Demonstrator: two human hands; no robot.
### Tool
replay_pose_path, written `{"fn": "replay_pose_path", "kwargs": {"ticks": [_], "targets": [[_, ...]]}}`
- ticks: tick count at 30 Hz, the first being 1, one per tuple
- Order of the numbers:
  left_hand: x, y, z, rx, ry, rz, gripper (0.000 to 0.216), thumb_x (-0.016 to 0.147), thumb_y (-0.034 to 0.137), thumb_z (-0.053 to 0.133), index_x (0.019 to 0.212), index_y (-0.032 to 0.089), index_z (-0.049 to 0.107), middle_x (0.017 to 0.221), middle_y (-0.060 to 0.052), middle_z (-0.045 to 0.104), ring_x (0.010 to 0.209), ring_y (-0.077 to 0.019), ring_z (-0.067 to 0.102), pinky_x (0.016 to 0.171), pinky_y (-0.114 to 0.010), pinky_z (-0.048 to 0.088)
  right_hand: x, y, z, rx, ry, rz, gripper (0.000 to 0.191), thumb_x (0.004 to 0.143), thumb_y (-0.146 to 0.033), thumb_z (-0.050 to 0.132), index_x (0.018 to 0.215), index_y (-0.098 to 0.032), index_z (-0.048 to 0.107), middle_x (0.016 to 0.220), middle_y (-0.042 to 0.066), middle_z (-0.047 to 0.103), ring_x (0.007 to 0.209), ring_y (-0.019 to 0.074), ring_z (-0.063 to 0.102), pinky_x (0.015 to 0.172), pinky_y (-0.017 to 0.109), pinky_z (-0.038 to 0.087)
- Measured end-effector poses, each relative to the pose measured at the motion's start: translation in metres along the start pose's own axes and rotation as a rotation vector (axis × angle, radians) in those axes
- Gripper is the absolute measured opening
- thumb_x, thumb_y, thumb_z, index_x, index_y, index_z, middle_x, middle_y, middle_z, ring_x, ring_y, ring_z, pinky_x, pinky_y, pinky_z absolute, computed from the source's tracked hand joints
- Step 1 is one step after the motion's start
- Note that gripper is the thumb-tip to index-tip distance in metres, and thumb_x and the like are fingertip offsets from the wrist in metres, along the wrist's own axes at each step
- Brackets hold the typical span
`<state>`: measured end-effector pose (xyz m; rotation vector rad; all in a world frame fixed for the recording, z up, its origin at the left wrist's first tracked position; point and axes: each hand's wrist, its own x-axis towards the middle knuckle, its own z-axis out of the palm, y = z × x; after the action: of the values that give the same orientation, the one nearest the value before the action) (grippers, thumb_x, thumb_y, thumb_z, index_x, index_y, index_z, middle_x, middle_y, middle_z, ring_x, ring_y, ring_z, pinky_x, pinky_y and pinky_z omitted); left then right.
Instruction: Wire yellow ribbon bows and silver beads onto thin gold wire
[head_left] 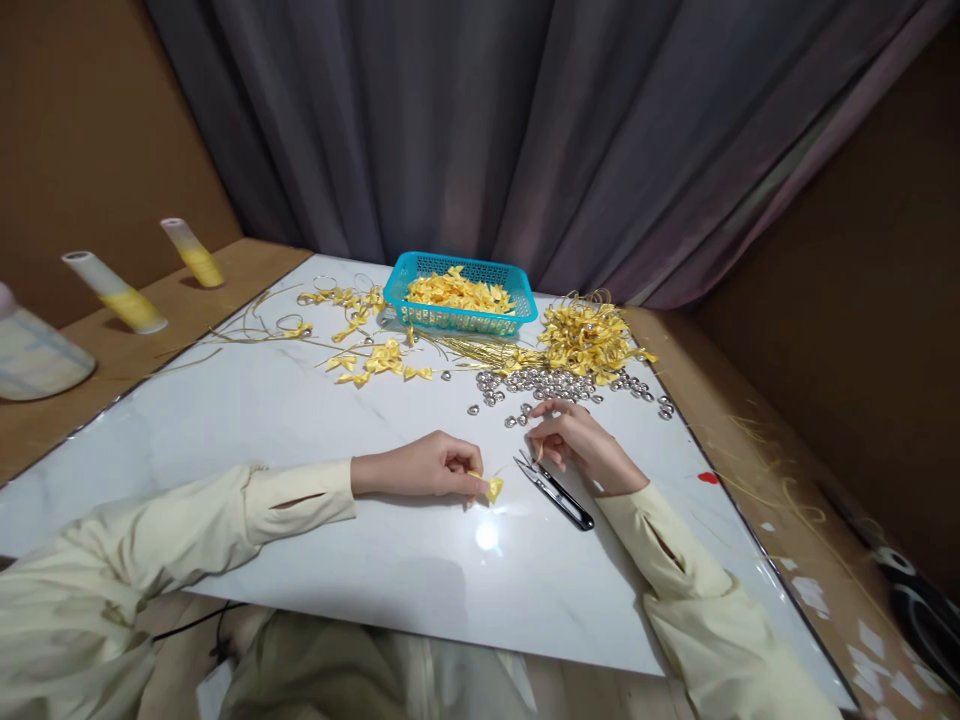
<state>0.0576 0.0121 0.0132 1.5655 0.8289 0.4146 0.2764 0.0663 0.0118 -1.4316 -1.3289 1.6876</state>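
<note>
My left hand (439, 465) is closed in a pinch on a small yellow ribbon bow (493, 490) just above the white tabletop. A thin yellow cord (510, 467) runs from the bow toward my right hand (577, 445), whose fingers are curled together around its far end; the exact grip is partly hidden. Black thread snips (559, 495) lie on the table under and beside my right fingers, blades pointing to the upper left. Beyond that hand, many silver teardrop-shaped pieces (555, 382) are scattered.
At the back, a turquoise basket (461, 323) holds yellow bows. Loose bows (385, 355) lie left of centre, and a heap of corded bows (589, 338) sits right. Two yellow-wound tubes (120, 297) stand on the left. Paper scraps (810, 595) and black-handled scissors (919, 605) lie right.
</note>
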Motion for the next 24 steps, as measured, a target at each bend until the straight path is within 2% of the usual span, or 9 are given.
{"fn": "replay_pose_path", "kwargs": {"ticks": [4, 13, 19, 24], "targets": [[0.0004, -0.0014, -0.0006, 0.009, -0.006, 0.009, 0.025, 0.077, 0.035, 0.061, 0.068, 0.012, 0.056, 0.064, 0.000, 0.060, 0.056, -0.0069, 0.047, 0.052, -0.017, 0.033, 0.0006, 0.0027, 0.0016, -0.029, -0.006, -0.013, 0.037, 0.057, -0.011, 0.054, 0.092, -0.019, 0.043, 0.041, -0.005, 0.055, 0.029, 0.0083, 0.036, 0.028, 0.018, 0.026], [-0.0002, 0.0005, 0.0003, 0.026, 0.000, 0.004, 0.025, 0.078, 0.034, 0.060, 0.068, 0.012, 0.057, 0.064, -0.001, 0.061, 0.057, -0.0069, 0.047, 0.052, -0.017, 0.033, 0.0039, 0.0044, 0.0005, -0.075, -0.087, -0.067, 0.019, 0.061, -0.014, 0.055, 0.077, -0.018, 0.046, 0.042, -0.003, 0.056, 0.027, 0.0057, 0.035, 0.027, 0.016, 0.025], [-0.0003, 0.0000, -0.0001, 0.026, 0.002, 0.000, 0.027, 0.077, 0.038, 0.060, 0.068, 0.012, 0.057, 0.063, 0.000, 0.060, 0.056, -0.0072, 0.047, 0.053, -0.018, 0.033, 0.0037, 0.0003, 0.0025, -0.098, -0.097, -0.043, 0.018, 0.060, -0.015, 0.060, 0.071, -0.017, 0.047, 0.041, -0.003, 0.056, 0.028, 0.0072, 0.040, 0.028, 0.017, 0.032], [-0.0001, -0.0018, -0.0001, 0.019, -0.002, 0.021, 0.027, 0.077, 0.037, 0.060, 0.068, 0.012, 0.057, 0.065, -0.001, 0.061, 0.058, -0.0078, 0.048, 0.053, -0.018, 0.034, 0.0055, 0.0012, 0.0031, -0.075, -0.096, -0.038, 0.026, 0.065, -0.030, 0.068, 0.070, -0.018, 0.046, 0.043, -0.002, 0.056, 0.030, 0.0069, 0.043, 0.030, 0.018, 0.034]]}}
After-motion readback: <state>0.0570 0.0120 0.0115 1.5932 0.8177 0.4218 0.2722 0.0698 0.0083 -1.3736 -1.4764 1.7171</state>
